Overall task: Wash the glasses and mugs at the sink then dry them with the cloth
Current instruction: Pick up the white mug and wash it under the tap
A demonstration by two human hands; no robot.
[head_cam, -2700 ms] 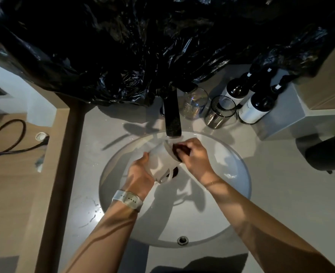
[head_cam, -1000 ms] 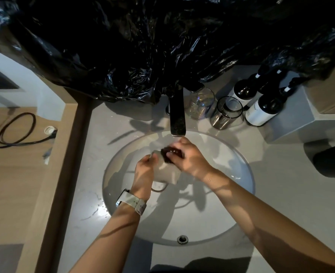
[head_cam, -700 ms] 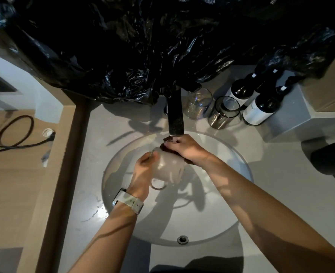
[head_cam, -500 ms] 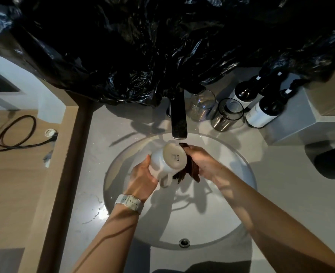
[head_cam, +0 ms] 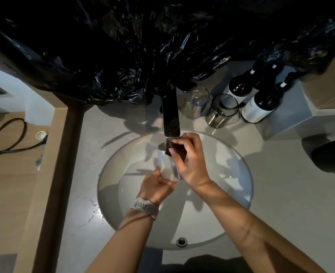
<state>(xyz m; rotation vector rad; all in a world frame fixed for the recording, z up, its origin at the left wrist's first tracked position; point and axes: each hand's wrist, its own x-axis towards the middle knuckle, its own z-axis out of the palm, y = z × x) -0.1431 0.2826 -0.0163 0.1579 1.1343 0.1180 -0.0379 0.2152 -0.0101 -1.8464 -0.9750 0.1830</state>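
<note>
Left hand apparently grips the mug, right hand pressing sponge onto it.

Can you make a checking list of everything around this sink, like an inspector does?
Surface: pale counter with round white sink; water drops by its left rim.
Job's things: white mug, blurred, over the basin; dark sponge under the black tap.
Clutter: clear glass, smoky glass, dark bottles behind the sink.
Hands: left hand holds the mug; right hand grips the sponge.
Cables: black cable looped on the wooden surface, left, reaching a round socket.
Surroundings: black plastic sheet above; dark object, right.
</note>
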